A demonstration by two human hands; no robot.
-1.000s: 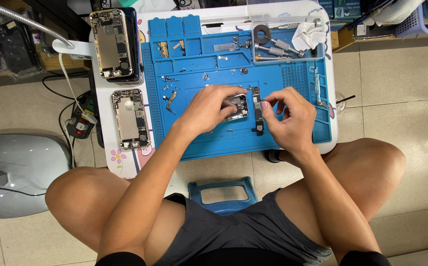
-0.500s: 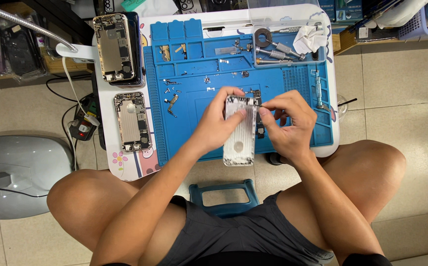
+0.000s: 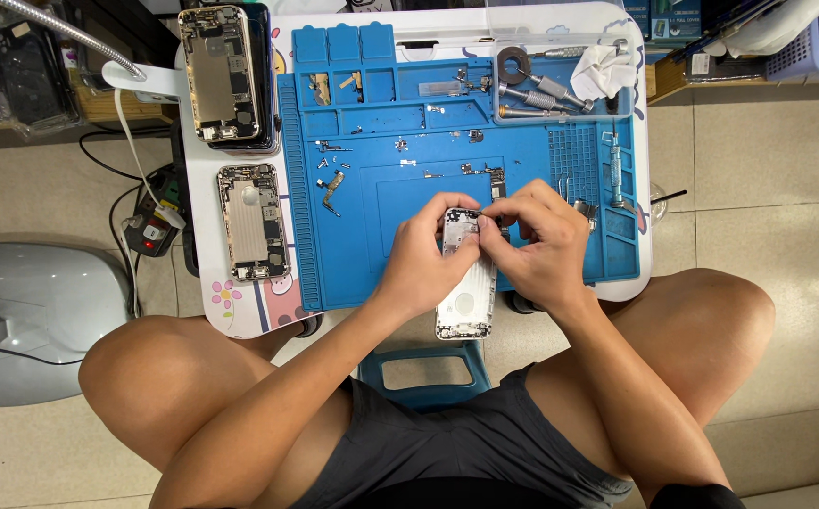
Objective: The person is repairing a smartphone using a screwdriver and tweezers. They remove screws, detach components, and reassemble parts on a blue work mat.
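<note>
Change: a second ago both hands worked low over the blue repair mat [image 3: 532,273] with a small part between them; now they hold a silver phone housing [image 3: 466,300] lifted off it, its lower end hanging past the table's near edge.
Head view, left hand [image 3: 425,259]: forearm rises from the lower left across the thigh, wrist bent inward, fingers curled round the housing's upper left edge, thumb on top, closed on it.
Head view, right hand [image 3: 541,247]: forearm comes from the lower right, knuckles up, thumb and forefinger pinched together at the housing's top end; whether a small part sits in the pinch cannot be told.
Housing: upright lengthwise, inner side up, between the hands, over the mat's front border.
Left of mat: two opened phones [image 3: 251,222] lie on the white table [image 3: 239,311], one above the other.
Mat top: screwdrivers [image 3: 546,94] and a white cloth [image 3: 603,71] in the tray; loose screws and brackets are scattered across the compartments.
</note>
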